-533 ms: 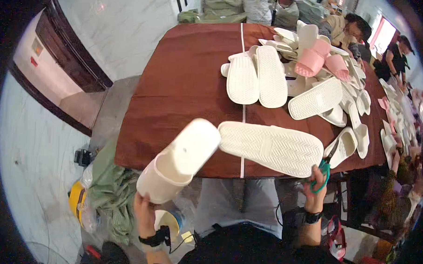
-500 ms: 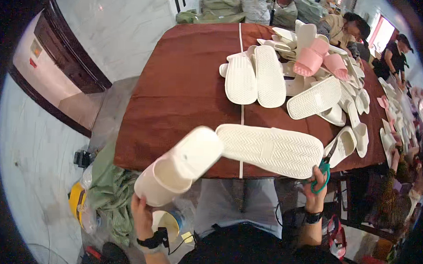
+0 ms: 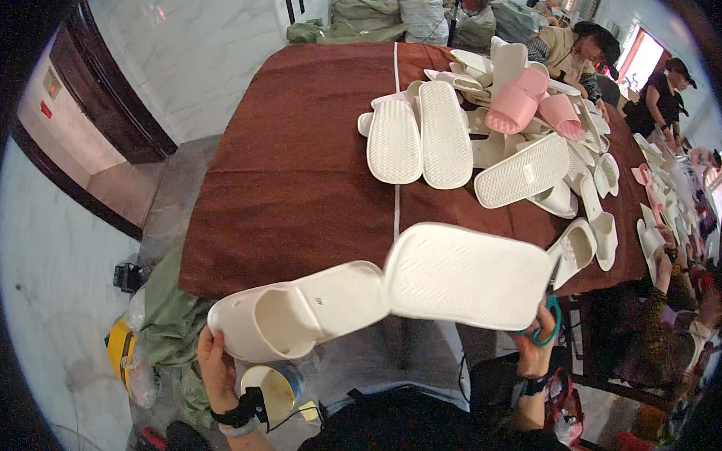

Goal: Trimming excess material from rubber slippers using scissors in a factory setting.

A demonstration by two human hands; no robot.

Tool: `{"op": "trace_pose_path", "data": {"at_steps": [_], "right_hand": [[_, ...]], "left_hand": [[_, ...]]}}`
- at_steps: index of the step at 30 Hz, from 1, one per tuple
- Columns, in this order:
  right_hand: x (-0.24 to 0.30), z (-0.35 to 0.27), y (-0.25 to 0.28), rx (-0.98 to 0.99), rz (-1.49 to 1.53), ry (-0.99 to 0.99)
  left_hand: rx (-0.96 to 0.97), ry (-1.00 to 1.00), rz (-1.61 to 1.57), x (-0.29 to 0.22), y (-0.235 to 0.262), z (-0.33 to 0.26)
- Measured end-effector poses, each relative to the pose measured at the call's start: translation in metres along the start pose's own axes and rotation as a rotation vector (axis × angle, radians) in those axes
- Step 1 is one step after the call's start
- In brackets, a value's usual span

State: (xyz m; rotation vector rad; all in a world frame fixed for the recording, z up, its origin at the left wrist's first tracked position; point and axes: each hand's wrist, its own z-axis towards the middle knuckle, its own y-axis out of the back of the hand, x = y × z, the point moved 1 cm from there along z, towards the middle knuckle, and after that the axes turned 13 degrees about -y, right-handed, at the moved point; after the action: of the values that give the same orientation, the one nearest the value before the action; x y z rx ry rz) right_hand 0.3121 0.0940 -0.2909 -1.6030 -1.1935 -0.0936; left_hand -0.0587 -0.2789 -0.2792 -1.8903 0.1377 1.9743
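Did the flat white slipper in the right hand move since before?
Yes. The sole-up slipper has lifted off the brown table, toward the person; its heel now overhangs the near edge, beside the left hand's slipper.

Left hand (image 3: 213, 363): fingers hidden behind toe end of cream slipper (image 3: 298, 311); palm side not visible. Right hand (image 3: 538, 343): fingertips concealed behind upturned slipper sole (image 3: 466, 275); green-handled scissors (image 3: 546, 331) partly covered, blades out of sight. Slipper pile (image 3: 539, 128) at far table (image 3: 299, 176) edge: lower items overlapped, count indeterminable. Seated people at right rim: bodies cropped, details too small.
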Motion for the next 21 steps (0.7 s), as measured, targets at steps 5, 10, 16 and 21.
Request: {"op": "trace_pose_path", "data": {"at_steps": [5,10,16,21], "right_hand": [[-0.022,-0.01,-0.013,-0.05,-0.359,-0.009],[-0.023,-0.023,-0.027,-0.206,-0.763,0.254],[0.005,-0.042,-0.031,-0.2,-0.731,0.214],[-0.021,-0.048,-0.023,-0.079,-1.313,0.443]], "left_hand": [[0.098,0.028,-0.152,0.009,-0.045,-0.001],[0.192,0.087,-0.117,0.019,-0.055,0.0],[0.233,0.117,-0.106,0.01,-0.065,0.001],[0.399,0.214,-0.204,0.03,-0.105,-0.009]]}}
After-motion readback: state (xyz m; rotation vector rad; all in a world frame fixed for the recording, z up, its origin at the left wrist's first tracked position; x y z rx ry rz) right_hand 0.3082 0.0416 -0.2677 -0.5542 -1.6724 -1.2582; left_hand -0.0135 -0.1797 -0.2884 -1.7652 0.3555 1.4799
